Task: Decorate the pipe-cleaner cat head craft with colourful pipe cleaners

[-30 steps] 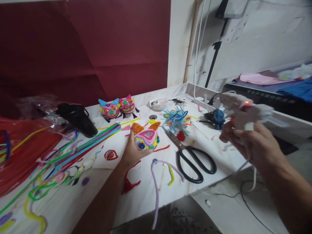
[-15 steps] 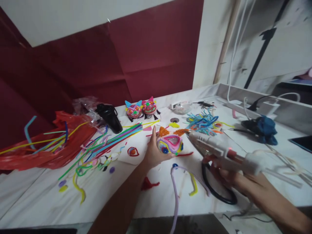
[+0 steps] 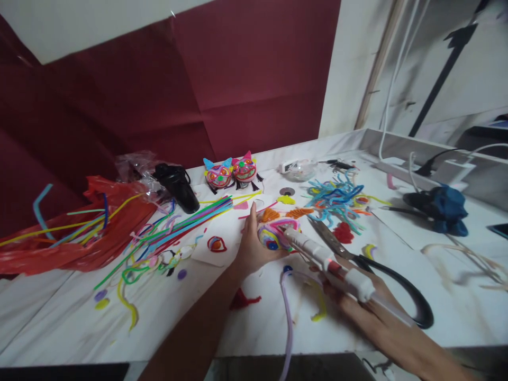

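Note:
My left hand (image 3: 254, 244) is wrapped round the left side of a colourful craft head (image 3: 271, 236) with orange ears and a blue round eye. My right hand (image 3: 349, 296) grips a white glue gun (image 3: 323, 256), its nozzle over the pink middle of the craft head. Whether the nozzle touches it is hard to tell. Black-handled scissors (image 3: 391, 278) lie just behind and to the right of the glue gun. Below the craft head, a lilac pipe cleaner (image 3: 286, 312) hangs over the table's front edge.
Two finished-looking craft heads (image 3: 230, 172) stand at the back beside a black bottle-like object (image 3: 178, 188). Pipe cleaners (image 3: 198, 219) and a red plastic bag (image 3: 119, 233) lie left. Blue pipe cleaner pieces (image 3: 337, 194), a red piece (image 3: 343, 233) and a dark blue object (image 3: 446, 209) are right.
My right hand has moved left with the glue gun, bringing its nozzle from beside the right ear to over the craft head's middle. The scissors and red piece now show more fully.

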{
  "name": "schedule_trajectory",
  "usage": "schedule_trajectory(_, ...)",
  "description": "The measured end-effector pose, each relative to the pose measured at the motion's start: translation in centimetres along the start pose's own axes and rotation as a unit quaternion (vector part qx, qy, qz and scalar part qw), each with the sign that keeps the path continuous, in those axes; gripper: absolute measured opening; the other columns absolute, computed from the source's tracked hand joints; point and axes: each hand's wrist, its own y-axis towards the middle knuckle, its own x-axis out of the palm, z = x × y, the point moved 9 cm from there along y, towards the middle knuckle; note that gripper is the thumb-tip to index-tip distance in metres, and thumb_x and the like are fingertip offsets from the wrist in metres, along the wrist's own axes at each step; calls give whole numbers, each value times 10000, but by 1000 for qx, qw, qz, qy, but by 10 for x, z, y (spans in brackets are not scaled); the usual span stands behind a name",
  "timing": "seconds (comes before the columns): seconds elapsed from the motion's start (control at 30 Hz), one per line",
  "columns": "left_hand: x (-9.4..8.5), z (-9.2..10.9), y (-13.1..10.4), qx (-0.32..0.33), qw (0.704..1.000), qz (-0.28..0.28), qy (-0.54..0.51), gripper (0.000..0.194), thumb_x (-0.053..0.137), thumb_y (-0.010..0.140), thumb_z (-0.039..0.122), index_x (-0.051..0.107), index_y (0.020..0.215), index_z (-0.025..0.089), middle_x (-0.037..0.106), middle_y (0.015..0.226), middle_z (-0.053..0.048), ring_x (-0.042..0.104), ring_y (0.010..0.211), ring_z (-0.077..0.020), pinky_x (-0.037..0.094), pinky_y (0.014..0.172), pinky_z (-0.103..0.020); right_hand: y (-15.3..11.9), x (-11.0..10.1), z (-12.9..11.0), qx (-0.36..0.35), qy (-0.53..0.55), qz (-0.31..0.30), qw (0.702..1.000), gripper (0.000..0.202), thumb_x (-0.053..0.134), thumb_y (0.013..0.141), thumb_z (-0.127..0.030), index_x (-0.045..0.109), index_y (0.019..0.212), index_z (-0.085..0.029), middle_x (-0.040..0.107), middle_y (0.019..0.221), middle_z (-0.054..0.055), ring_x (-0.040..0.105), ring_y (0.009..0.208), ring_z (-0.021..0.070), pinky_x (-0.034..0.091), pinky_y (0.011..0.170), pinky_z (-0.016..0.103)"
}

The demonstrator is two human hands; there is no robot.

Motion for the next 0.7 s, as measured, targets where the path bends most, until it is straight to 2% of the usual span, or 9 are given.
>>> schedule_trajectory(0.13, -2, 5, -1, 5, 999, 3, 52, 1384, 948, 444, 385, 114, 1545, 288, 335, 1536, -163, 303, 1439, -406, 331, 1150, -559, -2, 0, 2, 1, -28, 5, 1000, 136, 431, 835, -356, 561, 795, -348, 655, 769, -28, 642, 678, 263, 547, 572, 352)
schedule_trajectory(0.37, -2, 4, -1, 5, 998, -2, 57, 1390, 944, 449, 400, 107, 1552, 280, 362, 1498, -169, 347, 1402, -409, 372, 1121, -542, -3, 3, 1, -4, -56, 1, 998, 241, 412, 830, -343, 621, 931, -409, 658, 739, -20, 642, 681, 287, 547, 557, 381)
schedule_trajectory(0.57, -2, 4, -1, 0, 998, -4, 58, 1391, 942, 459, 422, 102, 1557, 265, 322, 1524, -169, 343, 1408, -404, 363, 1135, -529, 0, 2, 0, -5, -11, 16, 1000, 93, 436, 818, -329, 520, 782, -341, 633, 712, -32, 627, 631, 255, 547, 552, 354)
schedule_trajectory(0.7, -2, 5, -2, -3, 998, -5, 58, 1386, 942, 455, 439, 115, 1555, 269, 314, 1537, -168, 316, 1421, -416, 336, 1149, -550, 1, 2, -2, -8, -11, 20, 1000, 83, 429, 814, -322, 456, 737, -314, 627, 708, -36, 623, 618, 241, 542, 545, 340)
